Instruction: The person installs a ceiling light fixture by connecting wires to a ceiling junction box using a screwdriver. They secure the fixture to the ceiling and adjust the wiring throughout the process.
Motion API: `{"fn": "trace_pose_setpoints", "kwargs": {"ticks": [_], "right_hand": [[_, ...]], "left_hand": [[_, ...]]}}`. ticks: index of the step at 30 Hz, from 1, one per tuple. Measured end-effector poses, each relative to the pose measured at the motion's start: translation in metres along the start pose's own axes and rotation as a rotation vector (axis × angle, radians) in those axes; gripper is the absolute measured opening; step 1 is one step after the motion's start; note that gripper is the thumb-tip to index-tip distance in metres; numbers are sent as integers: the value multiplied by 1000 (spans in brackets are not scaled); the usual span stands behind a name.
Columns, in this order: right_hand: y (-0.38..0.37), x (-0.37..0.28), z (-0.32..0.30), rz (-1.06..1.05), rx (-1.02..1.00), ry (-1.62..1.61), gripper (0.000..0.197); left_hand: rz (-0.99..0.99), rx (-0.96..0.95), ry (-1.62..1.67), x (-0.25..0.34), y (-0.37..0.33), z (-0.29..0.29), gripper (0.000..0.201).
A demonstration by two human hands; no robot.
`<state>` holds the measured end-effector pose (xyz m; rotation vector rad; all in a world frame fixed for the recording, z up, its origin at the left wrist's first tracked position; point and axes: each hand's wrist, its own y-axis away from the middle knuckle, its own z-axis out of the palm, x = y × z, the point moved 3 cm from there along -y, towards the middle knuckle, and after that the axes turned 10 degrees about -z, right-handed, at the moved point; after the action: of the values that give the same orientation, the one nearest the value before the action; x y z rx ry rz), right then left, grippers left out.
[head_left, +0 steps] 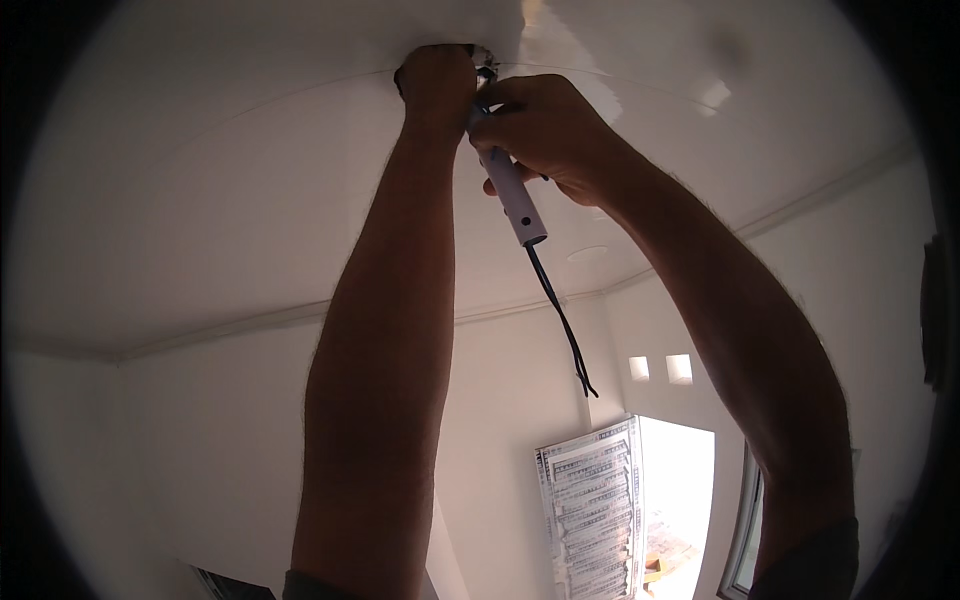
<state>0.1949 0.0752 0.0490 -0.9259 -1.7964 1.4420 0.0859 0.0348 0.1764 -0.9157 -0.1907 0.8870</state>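
Both my arms reach up to a hole (486, 58) in the glossy white ceiling. My left hand (440, 85) is pushed up into the hole, and its fingers are hidden there. Just right of it, my right hand (545, 125) is closed around a white downrod pipe (518, 205), with the thumb and fingers on its upper part. The pipe hangs at a slant, its top close to the hole and a round dark hole near its lower end. Black wires (560, 315) dangle from the pipe's open bottom. What its upper end meets is hard to make out.
The ceiling (250, 200) spreads above, with a faint round disc (587, 254) beyond the pipe. Below are a white wall (220, 430), two small square openings, a door (590, 510) covered in printed wrapping standing by a bright doorway (680, 480), and a window frame (742, 530) at right.
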Motion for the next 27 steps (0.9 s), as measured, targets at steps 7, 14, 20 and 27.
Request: {"fn": "trace_pose_setpoints", "kwargs": {"ticks": [7, 14, 20, 27], "right_hand": [[3, -3, 4, 21, 39, 6, 44], [0, -2, 7, 14, 37, 24, 47], [-3, 1, 7, 13, 34, 12, 37], [-8, 8, 3, 5, 45, -24, 30]], "left_hand": [[-21, 33, 76, -2, 5, 1, 9], [-230, -32, 370, -8, 5, 1, 12], [-273, 47, 823, -15, 13, 7, 25], [-331, 301, 906, 1, 38, -27, 11]]}}
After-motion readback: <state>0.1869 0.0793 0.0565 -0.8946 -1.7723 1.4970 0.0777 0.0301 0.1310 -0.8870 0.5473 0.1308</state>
